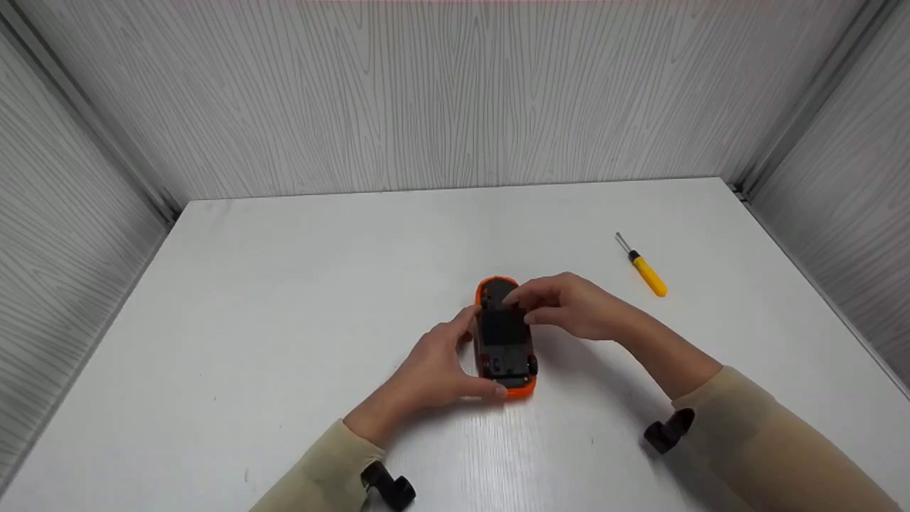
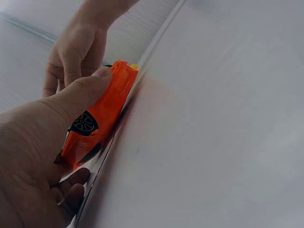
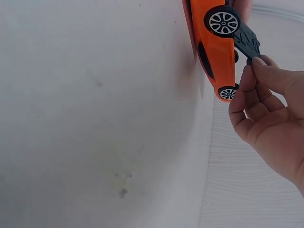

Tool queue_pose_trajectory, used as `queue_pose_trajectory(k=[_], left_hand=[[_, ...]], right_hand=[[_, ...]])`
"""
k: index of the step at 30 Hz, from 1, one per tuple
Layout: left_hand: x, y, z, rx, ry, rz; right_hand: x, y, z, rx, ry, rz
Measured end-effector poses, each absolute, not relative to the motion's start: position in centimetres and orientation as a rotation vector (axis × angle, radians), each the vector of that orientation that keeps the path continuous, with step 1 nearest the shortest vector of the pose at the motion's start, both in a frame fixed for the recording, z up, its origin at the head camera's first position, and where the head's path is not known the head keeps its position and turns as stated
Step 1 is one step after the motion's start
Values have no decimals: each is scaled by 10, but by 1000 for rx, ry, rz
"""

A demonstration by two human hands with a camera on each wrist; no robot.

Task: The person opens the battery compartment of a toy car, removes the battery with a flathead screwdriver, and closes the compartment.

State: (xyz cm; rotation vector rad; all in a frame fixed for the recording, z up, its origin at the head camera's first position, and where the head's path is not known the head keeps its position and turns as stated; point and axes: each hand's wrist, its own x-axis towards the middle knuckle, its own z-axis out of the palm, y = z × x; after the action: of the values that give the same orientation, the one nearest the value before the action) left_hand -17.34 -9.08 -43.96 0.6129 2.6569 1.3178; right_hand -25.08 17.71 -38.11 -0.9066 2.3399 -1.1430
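Note:
An orange toy car point(image 1: 523, 390) lies upside down on the white table, its black underside up. My left hand point(image 1: 435, 366) holds it from the left, thumb at the near end and fingers along the far left side. My right hand point(image 1: 577, 307) is over the car's right side. Between its thumb and fingertips it pinches a black cover point(image 3: 246, 40), which stands tilted up from the underside in the right wrist view. Spoked wheels point(image 3: 223, 23) show on the car's side there. In the left wrist view, the left thumb presses against the orange body point(image 2: 114, 97).
A screwdriver point(image 1: 648, 274) with a yellow handle lies to the right, beyond the right hand, its tip pointing away. The white table point(image 1: 298, 284) is enclosed by wood-grain panels point(image 1: 455, 92) at the back and both sides.

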Motion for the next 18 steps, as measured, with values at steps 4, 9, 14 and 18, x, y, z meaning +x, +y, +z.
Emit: queue_pose_trajectory(k=[4,9,14,18], left_hand=[[-173,-91,-440,584,2659,1306],[-173,-90,-440,603,2656,1316],[-174,-90,-440,636,2649,1342],[-174,-91,-440,638,2646,1346]], right_hand=[[-251,177,-380,-920,2336,-1141],[-251,177,-377,-935,2340,-1130],[-253,177,-377,-938,2342,-1122],[-254,176,-375,-932,2344,-1115]])
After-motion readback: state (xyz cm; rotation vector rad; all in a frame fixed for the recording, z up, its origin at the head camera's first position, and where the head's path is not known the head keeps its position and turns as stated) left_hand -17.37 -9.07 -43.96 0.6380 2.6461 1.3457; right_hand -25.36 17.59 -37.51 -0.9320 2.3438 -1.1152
